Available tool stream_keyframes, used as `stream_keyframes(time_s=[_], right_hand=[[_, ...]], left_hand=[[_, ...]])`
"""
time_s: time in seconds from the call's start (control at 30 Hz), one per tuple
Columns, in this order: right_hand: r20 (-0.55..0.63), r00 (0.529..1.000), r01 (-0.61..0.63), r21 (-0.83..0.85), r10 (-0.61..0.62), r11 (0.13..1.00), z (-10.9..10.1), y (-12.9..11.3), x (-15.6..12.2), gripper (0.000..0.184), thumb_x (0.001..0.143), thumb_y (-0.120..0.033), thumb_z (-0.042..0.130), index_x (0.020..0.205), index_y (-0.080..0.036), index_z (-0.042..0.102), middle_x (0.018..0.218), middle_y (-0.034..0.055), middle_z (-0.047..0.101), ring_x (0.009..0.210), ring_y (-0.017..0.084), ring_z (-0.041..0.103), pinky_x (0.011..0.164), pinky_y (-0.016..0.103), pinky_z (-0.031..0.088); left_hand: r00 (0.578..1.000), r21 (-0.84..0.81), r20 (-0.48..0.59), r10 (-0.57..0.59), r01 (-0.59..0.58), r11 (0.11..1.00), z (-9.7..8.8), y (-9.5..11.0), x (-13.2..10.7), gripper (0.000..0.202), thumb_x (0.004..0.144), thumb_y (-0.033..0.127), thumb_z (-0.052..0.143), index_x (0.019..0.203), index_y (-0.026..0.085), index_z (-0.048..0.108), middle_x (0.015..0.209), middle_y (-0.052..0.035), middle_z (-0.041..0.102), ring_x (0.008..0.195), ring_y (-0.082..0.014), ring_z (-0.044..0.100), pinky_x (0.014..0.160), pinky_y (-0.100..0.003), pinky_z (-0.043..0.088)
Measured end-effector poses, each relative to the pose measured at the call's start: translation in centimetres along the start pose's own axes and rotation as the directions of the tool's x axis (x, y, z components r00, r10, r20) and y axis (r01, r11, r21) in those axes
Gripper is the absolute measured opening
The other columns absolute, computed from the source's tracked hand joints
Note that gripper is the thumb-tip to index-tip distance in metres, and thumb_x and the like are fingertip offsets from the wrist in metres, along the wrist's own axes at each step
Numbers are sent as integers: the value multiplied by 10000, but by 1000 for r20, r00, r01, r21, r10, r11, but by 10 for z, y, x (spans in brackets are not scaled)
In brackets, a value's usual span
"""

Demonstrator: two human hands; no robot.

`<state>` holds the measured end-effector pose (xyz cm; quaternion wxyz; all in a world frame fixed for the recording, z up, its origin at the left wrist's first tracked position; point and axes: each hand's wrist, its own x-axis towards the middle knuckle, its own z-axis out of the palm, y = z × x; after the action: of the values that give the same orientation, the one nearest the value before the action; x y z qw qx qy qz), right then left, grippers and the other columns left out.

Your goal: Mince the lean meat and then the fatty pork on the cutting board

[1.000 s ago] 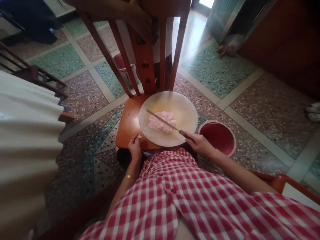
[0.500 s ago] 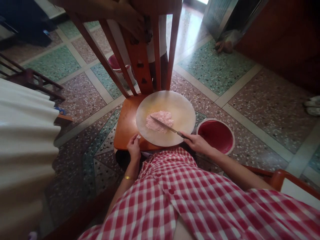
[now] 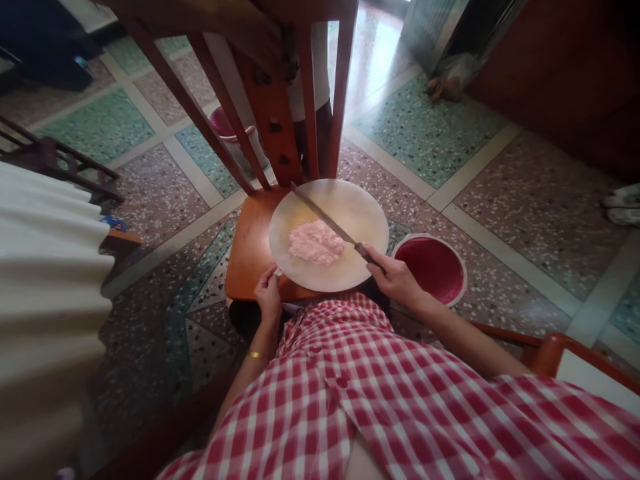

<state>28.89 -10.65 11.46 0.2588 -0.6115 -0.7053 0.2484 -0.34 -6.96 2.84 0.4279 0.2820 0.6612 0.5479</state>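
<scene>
A round pale cutting board [image 3: 360, 213] lies on the seat of a wooden chair [image 3: 250, 247]. A small heap of pink minced meat [image 3: 315, 243] sits in the board's middle. My right hand [image 3: 397, 279] grips the handle of a long knife [image 3: 325, 216], whose blade is raised and slants across the far side of the meat toward the chair back. My left hand [image 3: 269, 296] is closed at the board's near left edge, pinching a small pale bit I cannot make out.
A red bowl [image 3: 429, 268] stands on the tiled floor right of the chair. Behind the chair back another person's arm [image 3: 240, 27] rests on the top rail; a red-lidded tub [image 3: 227, 130] sits beyond. White cloth fills the left.
The knife has lifted off the meat and swung up, its tip now reaching toward the chair back. My left hand has stayed at the board's edge.
</scene>
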Motion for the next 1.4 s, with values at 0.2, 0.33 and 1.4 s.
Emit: stream_keyframes(time_s=[0.2, 0.33, 1.4], right_hand=[[129, 980, -140, -113, 154, 984, 7, 4, 10, 434, 863, -274, 459, 1297, -288, 470, 1147, 14, 620, 966, 234, 625, 823, 351, 515], [-58, 998, -36, 10, 36, 999, 0, -4, 15, 468, 886, -291, 421, 1353, -272, 389, 1272, 2, 528, 1094, 204, 550, 929, 316, 452], [-108, 981, -161, -19, 158, 987, -3, 12, 30, 465, 881, -293, 426, 1344, -291, 398, 1171, 15, 608, 968, 213, 624, 821, 313, 503]], left_hand=[[1000, -14, -2, -26, 26, 1000, 0, -2, 2, 362, 633, 283, 611, 951, 117, 655, 738, -28, 644, 616, -83, 539, 646, -225, 433], [999, -30, -2, -33, 33, 999, -1, 0, 1, 363, 623, 292, 624, 938, 114, 656, 730, -22, 639, 606, -72, 530, 634, -215, 425], [999, -29, -37, -7, 6, 1000, -5, 0, 10, 318, 624, 268, 622, 906, 128, 666, 730, -25, 639, 642, -87, 562, 701, -246, 452]])
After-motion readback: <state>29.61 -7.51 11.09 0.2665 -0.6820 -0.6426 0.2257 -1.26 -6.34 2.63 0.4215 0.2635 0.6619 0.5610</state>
